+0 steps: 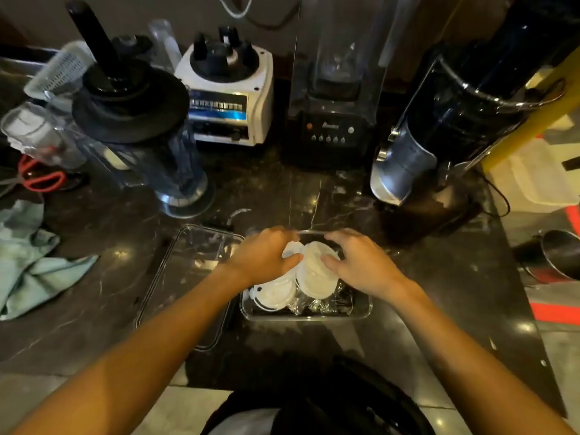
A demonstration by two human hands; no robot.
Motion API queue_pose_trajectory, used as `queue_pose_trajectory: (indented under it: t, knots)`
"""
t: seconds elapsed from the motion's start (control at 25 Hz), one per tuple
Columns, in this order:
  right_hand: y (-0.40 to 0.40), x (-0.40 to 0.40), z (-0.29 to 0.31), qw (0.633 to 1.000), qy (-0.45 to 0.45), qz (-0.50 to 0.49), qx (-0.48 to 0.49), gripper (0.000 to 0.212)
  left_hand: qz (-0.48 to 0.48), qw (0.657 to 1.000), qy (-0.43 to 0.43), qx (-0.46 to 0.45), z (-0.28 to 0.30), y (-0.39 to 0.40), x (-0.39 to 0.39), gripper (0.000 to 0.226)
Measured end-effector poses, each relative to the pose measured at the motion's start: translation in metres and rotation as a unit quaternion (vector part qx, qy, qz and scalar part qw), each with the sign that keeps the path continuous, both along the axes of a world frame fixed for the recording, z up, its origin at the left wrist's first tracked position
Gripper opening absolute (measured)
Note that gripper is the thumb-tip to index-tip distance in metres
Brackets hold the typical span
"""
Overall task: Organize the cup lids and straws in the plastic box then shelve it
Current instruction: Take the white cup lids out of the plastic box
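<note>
Head view, clear rectangular plastic box [306,312] at 6 o'clock on glossy black marble counter [282,196], round white cup lids [315,271] stacked inside above crinkly wrapped straws [314,306], left hand [263,255] and right hand [361,262] curled around lids, flat clear box lid [188,277] at 9 o'clock beside box.

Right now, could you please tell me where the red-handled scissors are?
The red-handled scissors lie at the far left of the head view on the dark counter, just left of the blender jar and behind the green cloth.
</note>
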State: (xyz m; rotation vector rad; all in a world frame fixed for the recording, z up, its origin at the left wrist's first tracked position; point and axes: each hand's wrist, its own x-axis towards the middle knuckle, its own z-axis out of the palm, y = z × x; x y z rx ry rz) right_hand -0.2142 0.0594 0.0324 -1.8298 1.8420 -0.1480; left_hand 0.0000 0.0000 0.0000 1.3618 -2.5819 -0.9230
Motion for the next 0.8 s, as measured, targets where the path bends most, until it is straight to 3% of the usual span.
queue_pose_trajectory:
  t: [0.36, 0.48, 0.64, 0.8]
  knots:
    - [0.014, 0.003, -0.04, 0.991, -0.084, -0.075, 0.073, 0.041, 0.066, 0.996, 0.038, 0.044, -0.025, 0.025, -0.01, 0.046]
    - [0.011, 0.004, -0.04, 0.982, -0.117, -0.108, 0.104, 0.041, 0.096, 0.993, 0.024, 0.07, -0.025, 0.032, -0.012, 0.058]
    - [0.007, 0.002, -0.046, 0.978, -0.125, -0.124, 0.107, 0.052, 0.069, 0.996, -0.03, 0.054, -0.02, 0.035, -0.014, 0.077]
    - [0.009, 0.0, -0.051, 0.979, -0.119, -0.138, 0.09, 0.071, 0.066, 0.995, -0.063, 0.037, -0.023, 0.035, -0.021, 0.069]
